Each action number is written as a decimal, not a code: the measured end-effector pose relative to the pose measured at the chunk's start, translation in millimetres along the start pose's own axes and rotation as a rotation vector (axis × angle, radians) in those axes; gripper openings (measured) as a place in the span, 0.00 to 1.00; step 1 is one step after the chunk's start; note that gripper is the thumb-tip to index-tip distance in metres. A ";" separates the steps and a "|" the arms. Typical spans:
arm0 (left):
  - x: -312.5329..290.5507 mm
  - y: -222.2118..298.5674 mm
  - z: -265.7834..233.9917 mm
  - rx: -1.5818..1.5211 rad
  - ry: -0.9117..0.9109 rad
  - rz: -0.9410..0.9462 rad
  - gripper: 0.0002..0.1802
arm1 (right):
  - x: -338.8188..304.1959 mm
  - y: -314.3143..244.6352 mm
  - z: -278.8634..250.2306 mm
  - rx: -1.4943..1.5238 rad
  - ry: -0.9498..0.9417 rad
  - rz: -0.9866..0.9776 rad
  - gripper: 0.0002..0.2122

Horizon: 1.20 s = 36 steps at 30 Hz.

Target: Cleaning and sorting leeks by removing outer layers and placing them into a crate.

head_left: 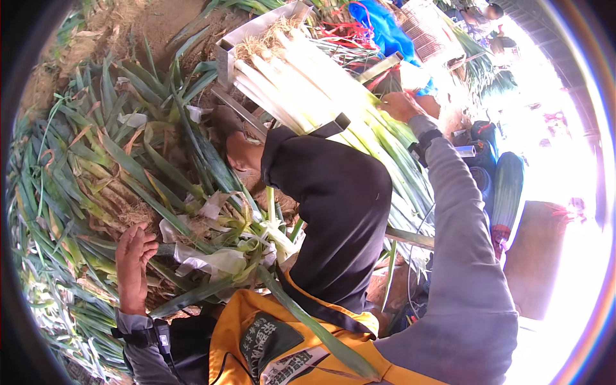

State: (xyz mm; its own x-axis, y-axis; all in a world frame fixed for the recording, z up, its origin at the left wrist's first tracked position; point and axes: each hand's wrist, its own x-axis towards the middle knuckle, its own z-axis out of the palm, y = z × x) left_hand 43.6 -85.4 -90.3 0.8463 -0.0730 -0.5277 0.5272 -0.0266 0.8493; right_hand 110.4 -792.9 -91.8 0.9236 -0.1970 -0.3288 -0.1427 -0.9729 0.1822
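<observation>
My left hand [133, 263] is raised at the left, just over the root ends of a heap of untrimmed leeks [115, 186]. Its fingers are stretched out and slightly bent, with nothing in them. Farther off, a bundle of cleaned leeks [301, 83] lies in a metal rack [226, 61], with white stems and roots toward the far left and green leaves toward me. My right hand [402, 106] is at the right edge of this bundle, by the leaves. Glare washes out its fingers, so their grip is unclear.
My bent knee [333, 186] in dark trousers stands between the heap and the rack. A loose green leaf [321, 324] crosses my yellow apron [237, 321]. Pale peelings [215, 260] litter the ground. A blue bag [385, 32] and red ties [343, 35] lie beyond; wrapped bundles [507, 192] stand right.
</observation>
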 end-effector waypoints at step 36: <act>-69.3 3.1 -93.8 -0.667 0.048 1.112 0.29 | -226.2 -676.8 -124.3 0.910 0.486 -1.585 0.22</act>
State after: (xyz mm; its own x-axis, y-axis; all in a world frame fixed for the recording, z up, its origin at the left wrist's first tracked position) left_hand -6.3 13.1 -52.6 0.8467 0.3008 0.4389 -0.5312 0.5244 0.6655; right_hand 42.2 -74.8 -25.5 0.3562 0.7115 0.6057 0.8558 0.0117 -0.5172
